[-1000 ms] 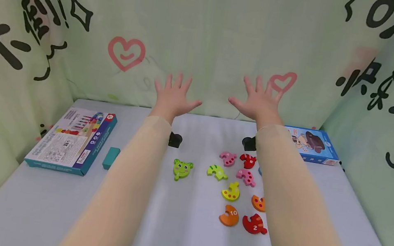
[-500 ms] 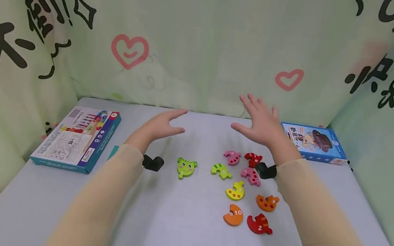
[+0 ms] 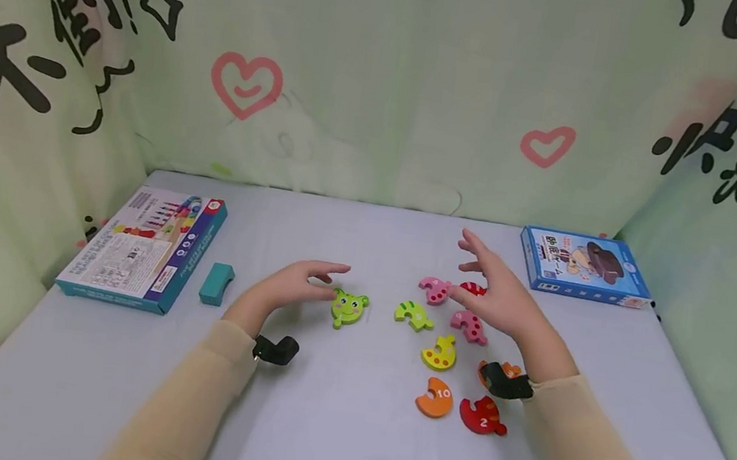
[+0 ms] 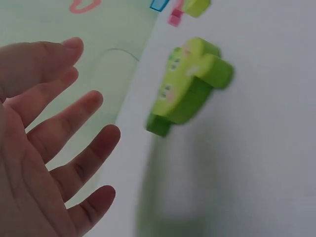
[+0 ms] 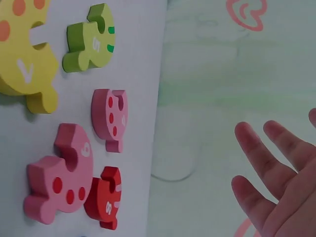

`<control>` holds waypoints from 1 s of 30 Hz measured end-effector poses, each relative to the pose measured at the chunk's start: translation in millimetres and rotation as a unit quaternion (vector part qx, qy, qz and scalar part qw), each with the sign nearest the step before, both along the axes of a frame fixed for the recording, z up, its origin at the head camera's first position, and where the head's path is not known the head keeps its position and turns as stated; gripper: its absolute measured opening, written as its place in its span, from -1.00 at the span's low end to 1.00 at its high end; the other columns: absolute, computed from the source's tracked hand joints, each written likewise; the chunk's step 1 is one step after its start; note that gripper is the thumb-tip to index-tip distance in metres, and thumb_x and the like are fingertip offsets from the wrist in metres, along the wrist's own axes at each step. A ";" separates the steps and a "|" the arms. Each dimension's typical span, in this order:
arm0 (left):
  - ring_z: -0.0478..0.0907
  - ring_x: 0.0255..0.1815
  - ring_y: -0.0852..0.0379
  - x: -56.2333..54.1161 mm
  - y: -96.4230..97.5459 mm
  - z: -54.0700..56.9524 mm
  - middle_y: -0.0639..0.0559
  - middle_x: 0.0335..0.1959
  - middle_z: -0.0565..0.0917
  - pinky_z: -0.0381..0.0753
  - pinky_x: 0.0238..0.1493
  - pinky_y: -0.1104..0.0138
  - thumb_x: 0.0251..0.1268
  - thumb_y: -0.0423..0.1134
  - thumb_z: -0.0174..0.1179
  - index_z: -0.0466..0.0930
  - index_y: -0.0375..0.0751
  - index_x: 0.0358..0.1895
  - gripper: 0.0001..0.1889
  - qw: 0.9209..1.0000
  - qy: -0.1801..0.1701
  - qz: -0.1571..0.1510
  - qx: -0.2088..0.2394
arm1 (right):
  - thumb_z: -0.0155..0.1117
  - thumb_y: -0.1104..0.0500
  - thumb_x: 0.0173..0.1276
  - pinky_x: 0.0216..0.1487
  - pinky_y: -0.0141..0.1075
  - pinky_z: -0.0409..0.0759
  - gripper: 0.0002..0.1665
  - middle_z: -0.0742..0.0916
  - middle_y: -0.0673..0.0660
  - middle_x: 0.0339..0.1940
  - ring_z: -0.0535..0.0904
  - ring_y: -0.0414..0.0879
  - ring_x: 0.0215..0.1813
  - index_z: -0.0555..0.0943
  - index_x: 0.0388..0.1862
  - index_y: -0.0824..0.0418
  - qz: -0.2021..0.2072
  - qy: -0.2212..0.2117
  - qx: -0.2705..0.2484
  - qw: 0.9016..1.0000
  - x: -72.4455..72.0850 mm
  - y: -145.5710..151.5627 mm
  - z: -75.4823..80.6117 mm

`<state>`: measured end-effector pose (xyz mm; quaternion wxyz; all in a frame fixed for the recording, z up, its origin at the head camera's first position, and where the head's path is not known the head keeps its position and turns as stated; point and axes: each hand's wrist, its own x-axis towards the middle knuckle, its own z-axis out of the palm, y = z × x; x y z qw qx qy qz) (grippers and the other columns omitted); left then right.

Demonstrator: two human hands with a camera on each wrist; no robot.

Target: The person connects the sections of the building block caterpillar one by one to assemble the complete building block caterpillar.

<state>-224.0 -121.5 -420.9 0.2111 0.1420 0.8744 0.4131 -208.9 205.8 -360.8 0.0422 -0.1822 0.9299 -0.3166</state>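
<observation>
My right hand (image 3: 501, 296) is partly hiding a curved, red, striped toy piece (image 3: 473, 286); my black wrist camera (image 3: 507, 383) is covering much of an orange toy piece (image 3: 513, 370).

Soft, fairly even light fills the head view, laying faint, soft-edged shadows on the white table (image 3: 324, 457) along the inner sides of both sleeves (image 3: 171, 398). Both wrist views are dimmer and greyer. In the left one the green frog piece (image 4: 190, 81) and its shadow look smeared, while the right one shows the numbered pieces (image 5: 61, 180) with cleaner edges
</observation>
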 end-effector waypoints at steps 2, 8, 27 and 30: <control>0.33 0.21 0.05 0.6 0.6 -8.1 0.11 0.27 0.38 0.29 0.23 0.04 0.16 -0.12 0.15 0.31 0.19 0.28 -0.45 1.000 0.000 -0.002 0.000 | 0.26 -0.13 0.14 0.05 0.10 0.48 0.06 0.27 0.16 0.40 0.38 0.10 0.24 -0.15 0.46 -0.13 -0.008 0.000 0.010 1.000 7.0 1.7 -3.3; 0.32 0.24 -0.01 -0.3 -0.6 -27.3 0.06 0.32 0.33 0.28 0.27 0.08 0.17 -0.17 0.16 0.33 0.05 0.28 -0.45 1.000 0.018 -0.014 0.004 | 0.26 -0.22 0.09 -0.02 0.08 0.53 0.01 0.35 0.16 0.34 0.34 0.12 0.23 0.01 0.44 -0.07 -0.030 -0.024 0.032 0.999 25.8 9.4 -8.1; 0.21 0.30 -0.08 7.4 2.1 -39.5 -0.05 0.31 0.34 0.18 0.31 0.04 0.13 -0.20 0.21 0.30 -0.10 0.29 -0.40 0.994 0.089 -0.032 -0.046 | 0.16 0.03 0.27 0.16 0.21 0.32 -0.11 0.34 0.25 0.33 0.38 0.20 0.23 -0.08 0.46 -0.02 -0.089 -0.045 -0.052 0.994 52.0 33.7 -42.0; 0.26 0.21 -0.04 8.2 3.1 -40.3 -0.03 0.32 0.33 0.24 0.26 0.06 0.14 -0.17 0.21 0.28 -0.10 0.30 -0.39 0.993 0.098 -0.036 -0.061 | 0.16 0.04 0.26 0.20 0.21 0.27 -0.11 0.35 0.25 0.33 0.40 0.19 0.21 -0.08 0.46 -0.04 -0.087 -0.042 -0.058 0.994 55.2 37.5 -44.3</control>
